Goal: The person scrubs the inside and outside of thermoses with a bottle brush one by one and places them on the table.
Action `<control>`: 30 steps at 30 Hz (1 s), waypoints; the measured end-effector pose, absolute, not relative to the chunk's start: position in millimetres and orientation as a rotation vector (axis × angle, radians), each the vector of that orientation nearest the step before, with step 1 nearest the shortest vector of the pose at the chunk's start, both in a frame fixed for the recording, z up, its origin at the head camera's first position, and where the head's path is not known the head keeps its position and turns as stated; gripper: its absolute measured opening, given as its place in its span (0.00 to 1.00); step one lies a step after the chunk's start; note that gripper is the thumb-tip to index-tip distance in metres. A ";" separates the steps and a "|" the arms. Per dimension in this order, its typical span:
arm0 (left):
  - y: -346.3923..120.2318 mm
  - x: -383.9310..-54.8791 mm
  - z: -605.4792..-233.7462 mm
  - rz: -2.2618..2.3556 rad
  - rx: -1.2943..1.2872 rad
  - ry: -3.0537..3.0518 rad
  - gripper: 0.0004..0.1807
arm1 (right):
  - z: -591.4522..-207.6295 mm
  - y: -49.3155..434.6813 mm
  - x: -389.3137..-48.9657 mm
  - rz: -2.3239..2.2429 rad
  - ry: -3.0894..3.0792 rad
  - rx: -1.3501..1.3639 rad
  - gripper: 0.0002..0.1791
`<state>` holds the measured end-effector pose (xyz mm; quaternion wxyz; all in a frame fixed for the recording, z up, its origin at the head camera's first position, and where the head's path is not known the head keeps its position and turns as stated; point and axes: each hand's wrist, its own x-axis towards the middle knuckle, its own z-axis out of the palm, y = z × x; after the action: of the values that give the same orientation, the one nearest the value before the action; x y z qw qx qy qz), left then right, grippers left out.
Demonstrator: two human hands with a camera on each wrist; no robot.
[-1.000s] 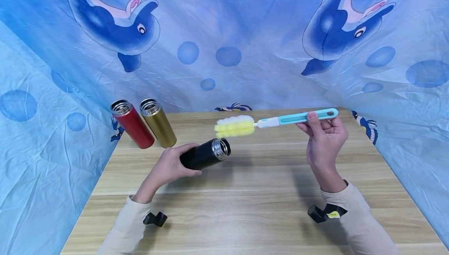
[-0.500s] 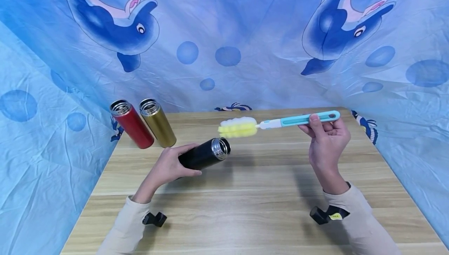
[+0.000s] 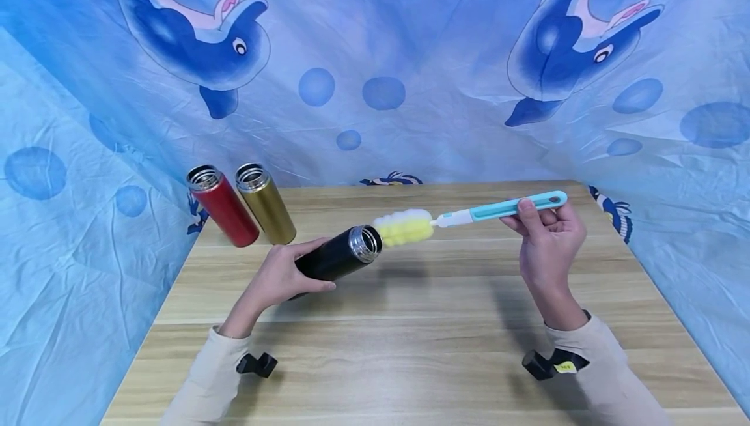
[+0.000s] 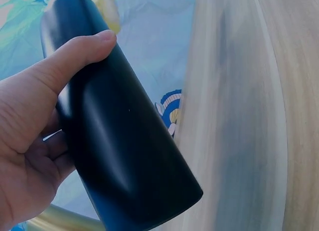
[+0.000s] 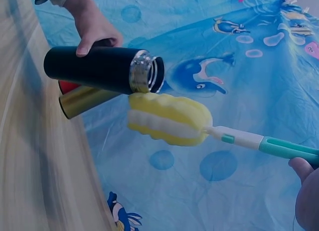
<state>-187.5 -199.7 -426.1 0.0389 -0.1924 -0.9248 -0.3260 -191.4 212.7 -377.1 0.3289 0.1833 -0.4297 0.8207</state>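
Note:
My left hand [image 3: 283, 281] grips a black thermos bottle [image 3: 329, 258] round its body, held tilted with its open steel mouth toward the right. In the left wrist view the thumb lies across the dark body of the bottle [image 4: 119, 126]. My right hand [image 3: 551, 237] pinches the turquoise handle of a bottle brush [image 3: 498, 210] between thumb and fingers. The yellow and white sponge head [image 3: 404, 227] points left, its tip right by the bottle's mouth. From the right wrist, the sponge head [image 5: 169, 120] overlaps the lower edge of the bottle's rim.
A red bottle [image 3: 225, 208] and a gold bottle [image 3: 266, 204] stand uncapped at the back left of the wooden table [image 3: 387, 361]. A blue dolphin-printed cloth [image 3: 439, 35] hangs behind and at both sides of it.
The brush head has dropped and shifted a little right, from above the bottle's mouth to beside it. The right hand has moved slightly right. The black bottle has shifted slightly left.

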 end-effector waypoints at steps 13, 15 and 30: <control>-198.7 -190.7 -426.6 -0.937 -0.585 -2.810 0.43 | -378.4 215.7 -186.8 2.153 -1.128 0.482 0.04; -198.5 -190.9 -426.4 -0.930 -0.570 -2.806 0.43 | -378.3 216.2 -186.6 2.150 -1.132 0.481 0.04; -196.8 -191.4 -426.5 -1.024 -0.495 -2.833 0.47 | -374.0 214.9 -186.9 2.218 -1.025 0.476 0.03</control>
<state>-191.4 -196.8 -426.5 0.0445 -0.1621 -0.9271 -0.3350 -186.9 214.9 -374.0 0.3206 0.1810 -0.3900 0.8440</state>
